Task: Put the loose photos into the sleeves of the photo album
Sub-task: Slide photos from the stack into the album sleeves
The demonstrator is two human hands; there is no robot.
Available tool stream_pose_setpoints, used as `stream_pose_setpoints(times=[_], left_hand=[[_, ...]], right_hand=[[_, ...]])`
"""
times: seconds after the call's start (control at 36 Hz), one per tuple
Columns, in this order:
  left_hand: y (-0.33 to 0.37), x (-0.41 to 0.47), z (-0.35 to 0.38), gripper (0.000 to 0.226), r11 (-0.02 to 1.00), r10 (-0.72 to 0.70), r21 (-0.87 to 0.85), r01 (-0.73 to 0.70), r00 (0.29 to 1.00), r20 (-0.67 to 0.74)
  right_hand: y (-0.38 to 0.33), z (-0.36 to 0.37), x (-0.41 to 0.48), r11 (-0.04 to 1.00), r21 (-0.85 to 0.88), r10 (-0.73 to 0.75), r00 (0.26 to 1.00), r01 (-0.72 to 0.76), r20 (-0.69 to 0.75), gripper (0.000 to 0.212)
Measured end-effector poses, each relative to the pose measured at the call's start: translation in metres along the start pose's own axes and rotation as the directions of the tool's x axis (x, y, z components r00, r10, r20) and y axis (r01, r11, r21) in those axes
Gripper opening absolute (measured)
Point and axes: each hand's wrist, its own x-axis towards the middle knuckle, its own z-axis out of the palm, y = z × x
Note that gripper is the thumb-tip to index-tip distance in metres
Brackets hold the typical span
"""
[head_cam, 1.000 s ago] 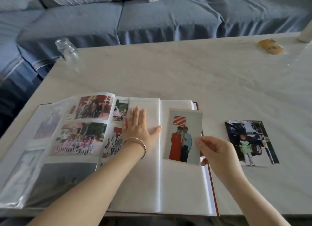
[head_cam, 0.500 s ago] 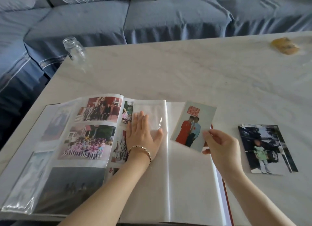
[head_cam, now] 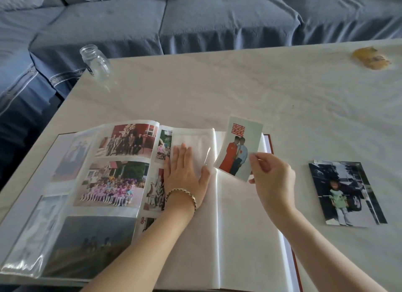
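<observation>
Photo album (head_cam: 245, 248) lies open flat on the counter (head_cam: 239, 84), left of centre, near edge, red-brown cover edge showing on its right side.

Left-hand leaves: filled sleeves, incl. group shot in front of a red building (head_cam: 128, 141) and a row of kids in pink (head_cam: 113, 187). Far-left sleeves glare out, contents unreadable.

Glass jar (head_cam: 96, 62): clear, no lid, at the counter's far-left corner, well apart from the album.

Left hand (head_cam: 185, 176): flat, palm down, fingers straight and together, pressing on a white blank page just left of the spine. Thumb out to the right, beside a shiny clear film edge (head_cam: 207, 157) that curls up; can't tell if the thumb is lifting it. Bracelet (head_cam: 181, 196) on that wrist.

Couple photo (head_cam: 239, 148): two people, one in red, red symbol above them. Tilted, top leaning right, held over the album's upper right page. Its lower edge sits at the page; can't tell whether it's inside a sleeve.

Right hand (head_cam: 272, 178): fingers curled, pinching the couple photo at its lower right corner, thumb under, fingertips on the face.

Loose photo (head_cam: 345, 193): child in green by a dark car, flat on the counter right of the album, apart from it. Looks like another print under it.

Yellow crumpled thing (head_cam: 371, 58): far-right of the counter.

Blue sofa (head_cam: 217, 19) behind the counter.
</observation>
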Motion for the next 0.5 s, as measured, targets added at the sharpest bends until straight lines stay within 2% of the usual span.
stream_pose_setpoints(times=[0.11,0.22,0.31,0.42,0.5], left_hand=[[-0.001,0.001,0.002,0.062,1.0,0.006,-0.019,-0.006,1.0,-0.019],[-0.002,0.001,0.003,0.063,0.999,0.013,-0.031,-0.014,1.0,-0.028],[-0.002,0.0,0.003,0.063,0.999,0.015,-0.046,-0.016,1.0,-0.027],[-0.002,-0.001,0.002,0.057,0.998,0.01,-0.068,-0.011,1.0,-0.025],[-0.002,0.0,0.002,0.056,0.998,0.01,-0.065,-0.012,0.999,-0.031]], right_hand=[[0.002,0.002,-0.002,0.998,-0.053,-0.031,0.999,0.032,0.025,0.017],[0.003,0.006,-0.005,0.991,-0.131,-0.009,0.994,0.024,0.111,0.02],[0.0,0.004,0.002,0.996,-0.088,0.045,0.985,-0.031,0.165,0.019],[-0.003,0.0,0.017,0.99,-0.064,0.14,0.964,-0.128,0.227,0.028],[-0.003,0.002,0.022,0.986,-0.073,0.161,0.958,-0.148,0.236,0.019]])
